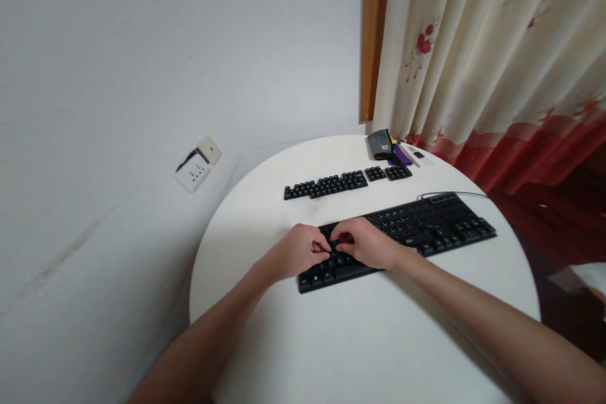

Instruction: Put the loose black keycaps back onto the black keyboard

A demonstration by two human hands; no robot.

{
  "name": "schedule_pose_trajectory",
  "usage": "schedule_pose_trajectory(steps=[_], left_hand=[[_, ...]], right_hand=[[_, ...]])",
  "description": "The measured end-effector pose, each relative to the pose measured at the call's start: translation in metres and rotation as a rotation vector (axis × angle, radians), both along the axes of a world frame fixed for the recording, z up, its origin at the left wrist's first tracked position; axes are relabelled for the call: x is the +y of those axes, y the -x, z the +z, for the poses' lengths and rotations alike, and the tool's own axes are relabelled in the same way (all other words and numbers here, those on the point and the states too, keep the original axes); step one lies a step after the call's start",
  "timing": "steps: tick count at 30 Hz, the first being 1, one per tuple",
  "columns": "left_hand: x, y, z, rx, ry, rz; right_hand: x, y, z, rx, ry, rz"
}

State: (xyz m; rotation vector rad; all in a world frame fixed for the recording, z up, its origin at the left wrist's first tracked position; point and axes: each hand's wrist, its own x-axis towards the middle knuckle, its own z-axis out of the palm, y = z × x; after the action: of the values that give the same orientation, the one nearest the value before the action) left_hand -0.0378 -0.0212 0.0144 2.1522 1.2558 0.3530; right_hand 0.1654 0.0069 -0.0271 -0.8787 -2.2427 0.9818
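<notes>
A black keyboard [411,233] lies slanted across the round white table, with bare switch spots showing over much of its upper rows and keycaps in place along the near edge. Both hands are at its left part, fingertips close together. My left hand [303,249] is closed in a pinch at a keycap there. From the other side, my right hand [362,243] curls its thumb and fingers down onto the same small area, also pinching. The fingers partly hide the keycap between them. Beyond the keyboard, loose black keycaps [338,184] stand in neat rows.
The round white table [246,214] stands against the wall. At its far edge lie a grey cloth pouch [380,144], a purple item [400,155] and small white objects. A cable [454,193] runs off the keyboard's back. A wall socket [192,172] and a curtain [464,63] are beyond.
</notes>
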Motion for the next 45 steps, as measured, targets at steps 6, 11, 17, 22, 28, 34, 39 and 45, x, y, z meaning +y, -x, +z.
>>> schedule_pose_trajectory(steps=[6, 11, 17, 22, 28, 34, 39, 45], left_hand=[[-0.005, -0.006, -0.002, 0.093, -0.073, 0.07], [-0.004, -0.004, -0.005, 0.084, -0.066, 0.099], [0.005, 0.003, -0.006, -0.013, 0.058, 0.061], [0.011, 0.004, -0.006, -0.035, 0.108, 0.073], [0.015, 0.006, -0.009, -0.002, 0.101, 0.116], [0.012, 0.004, -0.008, 0.044, 0.102, 0.111], [0.011, 0.002, -0.01, 0.12, 0.05, 0.126], [0.015, 0.003, -0.013, 0.108, 0.093, 0.115]], right_hand=[[-0.002, 0.001, 0.001, -0.035, -0.062, -0.009], [-0.001, 0.0, 0.001, -0.027, -0.045, 0.005], [0.001, 0.0, -0.002, 0.012, -0.011, 0.0], [0.001, 0.001, -0.004, 0.017, -0.02, -0.005], [0.0, 0.002, -0.002, 0.009, -0.028, -0.009], [0.0, 0.002, -0.003, 0.005, -0.008, -0.018], [0.001, 0.002, -0.004, 0.007, -0.019, -0.018], [0.0, 0.002, -0.003, -0.001, -0.023, -0.041]])
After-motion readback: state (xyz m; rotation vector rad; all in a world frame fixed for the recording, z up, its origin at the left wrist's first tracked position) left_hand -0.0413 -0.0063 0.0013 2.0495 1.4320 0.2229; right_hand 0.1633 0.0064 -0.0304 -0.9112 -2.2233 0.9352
